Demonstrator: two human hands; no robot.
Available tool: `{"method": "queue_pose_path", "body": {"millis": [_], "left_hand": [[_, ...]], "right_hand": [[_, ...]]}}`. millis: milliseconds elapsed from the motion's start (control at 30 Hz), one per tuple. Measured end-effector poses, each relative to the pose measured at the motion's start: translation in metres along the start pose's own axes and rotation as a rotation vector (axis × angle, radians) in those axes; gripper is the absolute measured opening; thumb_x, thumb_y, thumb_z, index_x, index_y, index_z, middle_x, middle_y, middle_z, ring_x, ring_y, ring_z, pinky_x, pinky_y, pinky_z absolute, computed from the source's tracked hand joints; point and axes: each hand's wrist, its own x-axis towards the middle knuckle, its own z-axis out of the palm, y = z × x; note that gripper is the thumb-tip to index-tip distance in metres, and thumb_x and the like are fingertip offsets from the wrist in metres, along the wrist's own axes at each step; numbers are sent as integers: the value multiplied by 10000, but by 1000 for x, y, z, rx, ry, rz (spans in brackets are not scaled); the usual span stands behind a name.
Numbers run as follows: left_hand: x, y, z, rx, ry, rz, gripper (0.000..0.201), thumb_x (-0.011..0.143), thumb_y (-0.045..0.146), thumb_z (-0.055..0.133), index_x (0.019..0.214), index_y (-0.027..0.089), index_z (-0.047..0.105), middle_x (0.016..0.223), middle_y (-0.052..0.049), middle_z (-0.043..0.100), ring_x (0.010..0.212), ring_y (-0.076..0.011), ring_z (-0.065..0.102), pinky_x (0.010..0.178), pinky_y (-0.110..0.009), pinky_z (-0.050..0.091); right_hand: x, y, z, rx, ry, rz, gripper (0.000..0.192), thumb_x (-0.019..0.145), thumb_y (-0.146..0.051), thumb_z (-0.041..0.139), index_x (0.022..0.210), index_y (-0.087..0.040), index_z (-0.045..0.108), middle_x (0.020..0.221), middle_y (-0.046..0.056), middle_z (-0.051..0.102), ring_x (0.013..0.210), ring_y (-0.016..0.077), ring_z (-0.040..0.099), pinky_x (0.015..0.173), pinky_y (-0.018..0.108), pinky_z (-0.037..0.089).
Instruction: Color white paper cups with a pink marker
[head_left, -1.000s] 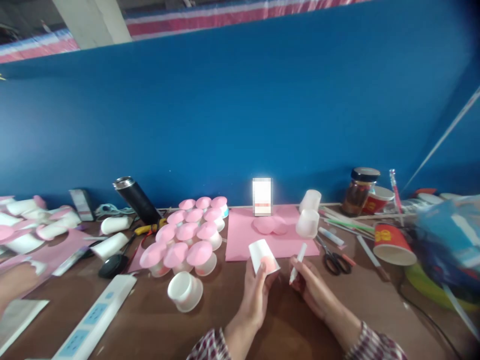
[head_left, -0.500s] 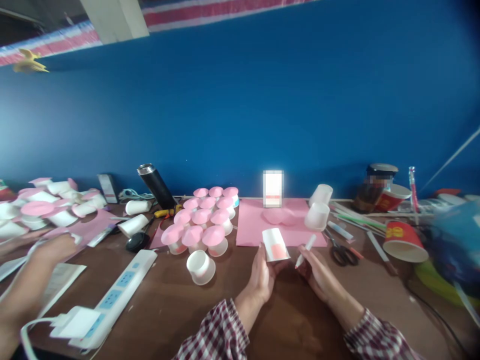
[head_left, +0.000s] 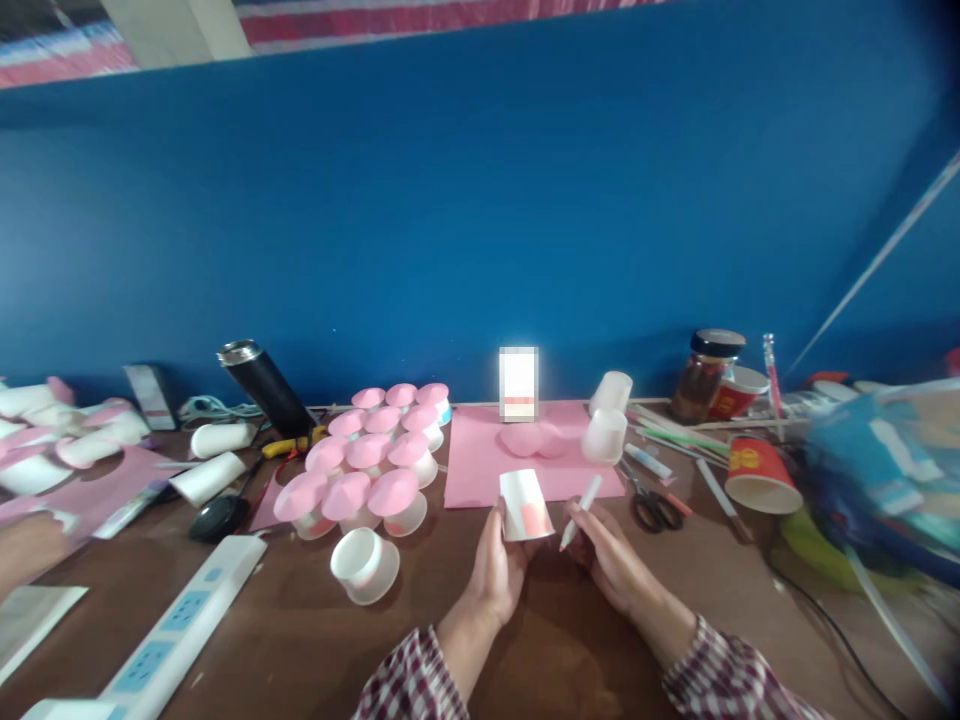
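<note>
My left hand (head_left: 495, 572) is closed round a white paper cup (head_left: 522, 498), tilted with its side facing me. A coral-red patch colours the lower right of that side. Just to the right, my right hand (head_left: 613, 562) grips a white marker (head_left: 583, 510), its reddish tip pointing down and left. The tip is close to the cup but apart from it. Ahead of both hands is a pink sheet (head_left: 469, 470), bearing pink paper discs (head_left: 529, 437). Two translucent cups (head_left: 604, 437) rest at its right edge.
On the left stand rows of cups topped with pink discs (head_left: 369, 450), plus an uncovered cup (head_left: 358, 560). A power strip (head_left: 184, 620), black flask (head_left: 266, 385) and another person's hand (head_left: 37, 550) lie farther left. Scissors (head_left: 656, 508), a red cup (head_left: 761, 478) and a jar (head_left: 705, 375) are right.
The view has swung to the right, so the table's contents appear farther left. The cup looks slightly turned, its red patch nearer the right edge. Both hands keep their holds.
</note>
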Motion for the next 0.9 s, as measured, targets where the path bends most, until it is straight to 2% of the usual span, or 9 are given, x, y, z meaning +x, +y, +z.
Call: {"method": "queue_pose_path", "body": {"millis": [133, 233, 467, 733, 900], "left_hand": [[-1, 0, -1, -4, -49, -24, 319, 850, 410, 520, 904, 116, 632, 807, -79, 679, 732, -195, 632, 755, -361, 513], [-3, 4, 0, 13, -30, -12, 289, 837, 404, 543, 889, 131, 621, 798, -67, 668, 738, -197, 627, 726, -368, 524], [-3, 8, 4, 35, -16, -35, 372, 818, 457, 559, 1026, 150, 586, 855, -64, 660, 766, -186, 626, 748, -371, 531], [-4, 8, 2, 16, -63, -47, 332, 811, 419, 583, 955, 121, 615, 879, -92, 673, 787, -197, 633, 754, -339, 523], [-5, 7, -2, -7, -34, 9, 248, 826, 374, 565, 900, 146, 627, 801, -50, 666, 729, -181, 626, 727, -344, 527]], "right_hand": [[-1, -1, 1, 9, 33, -1, 352, 718, -465, 697, 644, -170, 519, 474, -49, 472, 426, 56, 361, 414, 184, 248], [-1, -2, 1, 28, 48, -3, 351, 701, -463, 711, 653, -169, 524, 471, -64, 440, 415, 50, 348, 399, 178, 243], [-1, -2, 3, 27, 25, -4, 334, 712, -447, 702, 659, -175, 516, 464, -75, 411, 409, 50, 340, 393, 174, 244], [-2, -2, 4, -45, 21, -19, 358, 697, -468, 701, 627, -175, 508, 487, -47, 478, 432, 63, 375, 414, 187, 271], [-3, -3, 5, -35, 16, -19, 346, 707, -472, 692, 649, -176, 523, 458, -61, 457, 404, 60, 352, 396, 187, 238]]}}
